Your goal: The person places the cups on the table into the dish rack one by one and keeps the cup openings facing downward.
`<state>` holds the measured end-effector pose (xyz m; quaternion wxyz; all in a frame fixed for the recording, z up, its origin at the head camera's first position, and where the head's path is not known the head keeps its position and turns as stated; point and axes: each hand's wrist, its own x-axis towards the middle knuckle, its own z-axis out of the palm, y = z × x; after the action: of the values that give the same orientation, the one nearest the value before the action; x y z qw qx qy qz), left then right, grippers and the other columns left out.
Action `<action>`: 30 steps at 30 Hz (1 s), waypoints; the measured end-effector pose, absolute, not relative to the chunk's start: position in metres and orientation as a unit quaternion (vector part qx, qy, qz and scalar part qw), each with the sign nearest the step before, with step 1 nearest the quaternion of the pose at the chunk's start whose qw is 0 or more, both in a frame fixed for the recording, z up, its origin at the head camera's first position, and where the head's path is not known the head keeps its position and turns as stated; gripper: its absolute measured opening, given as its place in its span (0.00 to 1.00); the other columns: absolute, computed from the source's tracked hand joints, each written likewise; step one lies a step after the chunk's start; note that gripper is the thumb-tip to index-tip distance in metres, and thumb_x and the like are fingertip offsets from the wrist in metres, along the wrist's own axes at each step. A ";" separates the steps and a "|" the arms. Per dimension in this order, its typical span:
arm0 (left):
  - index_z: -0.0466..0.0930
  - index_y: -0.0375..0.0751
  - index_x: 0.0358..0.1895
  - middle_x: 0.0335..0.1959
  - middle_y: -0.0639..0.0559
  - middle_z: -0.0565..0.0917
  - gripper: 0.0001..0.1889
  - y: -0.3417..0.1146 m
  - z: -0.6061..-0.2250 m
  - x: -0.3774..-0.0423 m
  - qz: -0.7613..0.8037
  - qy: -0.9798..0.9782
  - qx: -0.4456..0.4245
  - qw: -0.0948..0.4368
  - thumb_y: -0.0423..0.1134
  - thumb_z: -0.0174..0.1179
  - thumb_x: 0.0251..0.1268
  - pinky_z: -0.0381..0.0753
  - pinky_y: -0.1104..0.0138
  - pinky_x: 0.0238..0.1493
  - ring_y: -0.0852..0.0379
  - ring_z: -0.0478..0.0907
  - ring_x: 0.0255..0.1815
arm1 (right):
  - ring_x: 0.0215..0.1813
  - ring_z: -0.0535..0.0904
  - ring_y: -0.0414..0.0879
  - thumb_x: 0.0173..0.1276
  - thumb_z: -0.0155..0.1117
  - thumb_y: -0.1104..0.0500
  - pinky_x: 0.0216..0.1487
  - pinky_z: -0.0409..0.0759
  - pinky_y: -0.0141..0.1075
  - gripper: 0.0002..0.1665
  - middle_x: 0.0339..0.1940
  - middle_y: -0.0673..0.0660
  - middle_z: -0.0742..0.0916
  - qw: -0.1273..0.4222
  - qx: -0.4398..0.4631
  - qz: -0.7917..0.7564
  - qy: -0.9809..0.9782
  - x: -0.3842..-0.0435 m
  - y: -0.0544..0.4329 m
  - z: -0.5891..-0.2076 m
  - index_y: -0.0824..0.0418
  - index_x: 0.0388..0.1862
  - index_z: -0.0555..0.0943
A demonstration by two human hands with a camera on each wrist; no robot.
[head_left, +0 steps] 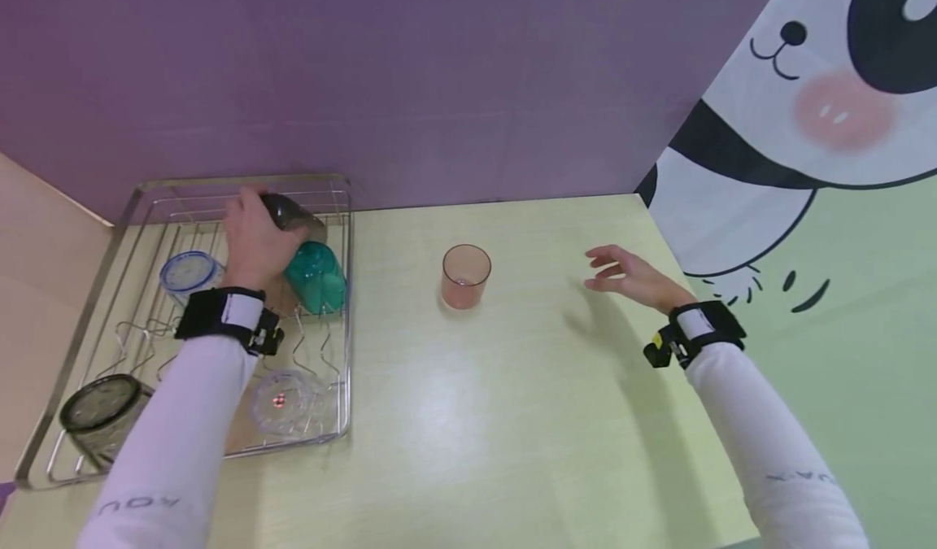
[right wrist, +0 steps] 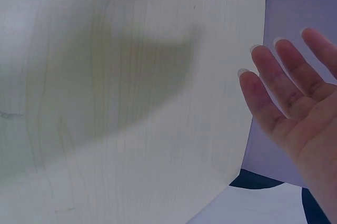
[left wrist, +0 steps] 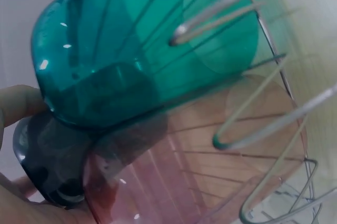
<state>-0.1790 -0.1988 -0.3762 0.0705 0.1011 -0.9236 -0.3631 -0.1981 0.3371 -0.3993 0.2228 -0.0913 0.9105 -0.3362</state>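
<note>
My left hand (head_left: pixel 256 240) grips a dark grey glass (head_left: pixel 294 215) at the back right of the wire dish rack (head_left: pixel 350 370). In the left wrist view, thumb and fingers lie on either side of the dark glass (left wrist: pixel 47 155), partly hidden behind other glasses. Close by are a teal glass (head_left: pixel 316 279) and a pinkish glass (left wrist: pixel 195 155), the latter mostly covered by my hand in the head view. Over the right part of the table, my right hand (head_left: pixel 631 276) hovers with fingers apart and nothing held. A pink tumbler (head_left: pixel 465 279) stands mid-table, between the hands.
In the rack, a blue-rimmed clear glass (head_left: pixel 190 274) sits left of my left hand, a smoky glass (head_left: pixel 106 415) at the front left, and a clear glass (head_left: pixel 285 404) at the front right. A purple wall (head_left: pixel 439 85) closes off the table's (head_left: pixel 454 427) back edge.
</note>
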 end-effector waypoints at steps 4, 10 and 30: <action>0.50 0.29 0.74 0.70 0.21 0.53 0.41 -0.199 -0.377 -0.179 -0.349 -0.931 0.089 0.061 0.40 0.62 0.63 0.63 0.36 0.70 0.25 0.56 0.70 | 0.69 0.67 0.62 0.71 0.61 0.47 0.69 0.68 0.60 0.39 0.70 0.68 0.69 0.226 -0.089 -0.330 0.912 -0.197 0.336 -0.400 0.61 0.74 0.60; 0.49 0.31 0.76 0.70 0.21 0.53 0.42 -0.199 -0.379 -0.181 -0.335 -0.937 0.092 0.049 0.41 0.61 0.64 0.66 0.36 0.68 0.24 0.59 0.69 | 0.69 0.67 0.62 0.71 0.61 0.46 0.69 0.68 0.60 0.40 0.70 0.68 0.69 0.227 -0.090 -0.331 0.912 -0.197 0.336 -0.402 0.62 0.74 0.60; 0.51 0.38 0.76 0.71 0.24 0.56 0.44 -0.189 -0.378 -0.181 -0.319 -0.935 0.152 -0.010 0.51 0.60 0.61 0.66 0.28 0.55 0.20 0.57 0.65 | 0.69 0.68 0.63 0.71 0.61 0.49 0.69 0.68 0.59 0.39 0.71 0.68 0.70 0.225 -0.098 -0.308 0.919 -0.196 0.335 -0.412 0.62 0.74 0.60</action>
<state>-0.1811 -0.1894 -0.3777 -0.0095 0.1523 -0.9354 -0.3188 -0.1962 0.3348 -0.4124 0.2245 -0.0983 0.9191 -0.3085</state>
